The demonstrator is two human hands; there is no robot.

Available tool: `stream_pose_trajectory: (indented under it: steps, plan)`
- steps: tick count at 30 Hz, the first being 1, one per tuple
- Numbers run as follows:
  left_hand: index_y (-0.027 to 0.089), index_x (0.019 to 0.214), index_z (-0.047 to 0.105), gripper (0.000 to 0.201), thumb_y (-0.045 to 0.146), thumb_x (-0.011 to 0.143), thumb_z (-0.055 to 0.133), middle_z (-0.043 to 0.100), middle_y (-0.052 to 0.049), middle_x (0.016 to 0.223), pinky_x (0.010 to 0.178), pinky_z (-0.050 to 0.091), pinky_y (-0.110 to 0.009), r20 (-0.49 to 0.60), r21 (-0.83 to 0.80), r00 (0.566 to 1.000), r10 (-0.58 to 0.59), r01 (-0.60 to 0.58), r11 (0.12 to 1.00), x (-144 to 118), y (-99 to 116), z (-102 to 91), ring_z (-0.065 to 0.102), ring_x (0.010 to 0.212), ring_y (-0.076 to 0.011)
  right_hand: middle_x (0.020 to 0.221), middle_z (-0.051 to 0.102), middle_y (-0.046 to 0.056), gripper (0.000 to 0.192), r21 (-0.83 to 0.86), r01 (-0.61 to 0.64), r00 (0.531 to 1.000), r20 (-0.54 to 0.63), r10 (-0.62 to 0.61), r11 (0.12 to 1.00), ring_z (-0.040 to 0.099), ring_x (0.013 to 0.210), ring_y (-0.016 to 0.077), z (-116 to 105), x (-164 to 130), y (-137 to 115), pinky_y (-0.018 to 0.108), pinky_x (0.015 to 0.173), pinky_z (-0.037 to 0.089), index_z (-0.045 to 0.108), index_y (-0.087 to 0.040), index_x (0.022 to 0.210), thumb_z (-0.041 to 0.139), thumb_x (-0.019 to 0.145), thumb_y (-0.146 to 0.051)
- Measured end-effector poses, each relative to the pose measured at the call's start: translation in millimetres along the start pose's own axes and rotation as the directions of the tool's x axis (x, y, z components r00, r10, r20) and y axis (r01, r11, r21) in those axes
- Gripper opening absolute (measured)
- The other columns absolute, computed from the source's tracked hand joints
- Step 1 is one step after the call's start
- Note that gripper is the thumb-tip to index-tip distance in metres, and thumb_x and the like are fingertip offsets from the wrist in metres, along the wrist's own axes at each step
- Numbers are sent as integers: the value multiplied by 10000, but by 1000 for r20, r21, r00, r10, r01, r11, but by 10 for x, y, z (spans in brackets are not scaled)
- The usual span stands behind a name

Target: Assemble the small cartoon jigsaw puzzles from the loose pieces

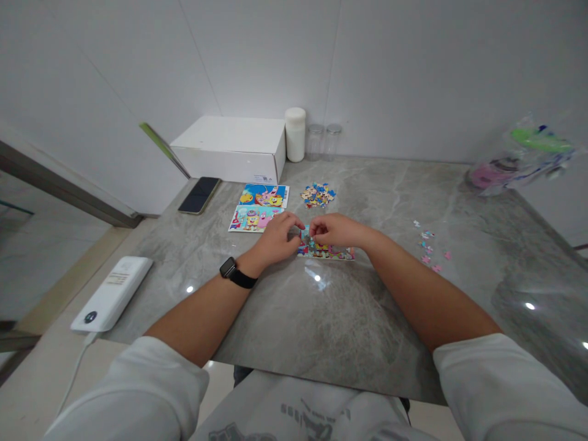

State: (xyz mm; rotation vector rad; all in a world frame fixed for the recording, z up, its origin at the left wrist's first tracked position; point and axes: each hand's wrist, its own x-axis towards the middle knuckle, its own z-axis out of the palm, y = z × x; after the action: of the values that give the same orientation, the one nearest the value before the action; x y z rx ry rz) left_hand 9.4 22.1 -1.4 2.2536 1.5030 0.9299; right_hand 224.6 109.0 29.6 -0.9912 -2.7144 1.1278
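A partly assembled cartoon jigsaw puzzle [340,253] lies on the grey marbled table in front of me. At its left edge rests my left hand [281,236], thumb and fingers apart, with nothing visible in it. Over the upper part of the puzzle, my right hand [334,231] is pinched around a small jigsaw piece [312,242], mostly covered by the fingertips. Just behind the left hand are two picture cards, a blue one [264,195] and a turquoise one [250,219]. A pile of loose jigsaw pieces [318,195] sits beyond my hands.
Several scattered pieces [427,248] lie to the right. At the back stand a white box [229,150], a white bottle [295,135] and two clear jars [324,144]. A phone [199,196] and a power bank [113,294] are left; a plastic bag [519,159] is far right.
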Motion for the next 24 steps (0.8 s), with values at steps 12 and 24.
stream_pose_trajectory:
  steps: [12,24]
  plan:
    - [247,1249,607,558,397,771,852,606,-124,1330,1107,482,-517,159,31,984,81,-87,996,-53,50,-21,585,1269,-326,853,788,13,169,-217,-42,999,22,48,975,671,747,169,34,-45,-170,261,666,404,796,-232,980,695,850,-198]
    - [261,1245,606,571,375,750,867,605,-123,1337,1106,480,-529,171,39,982,81,-89,995,-54,38,4,583,1278,-336,906,796,28,127,-283,10,999,-30,-19,959,686,829,190,109,-30,-168,276,714,396,793,-233,936,688,869,-206]
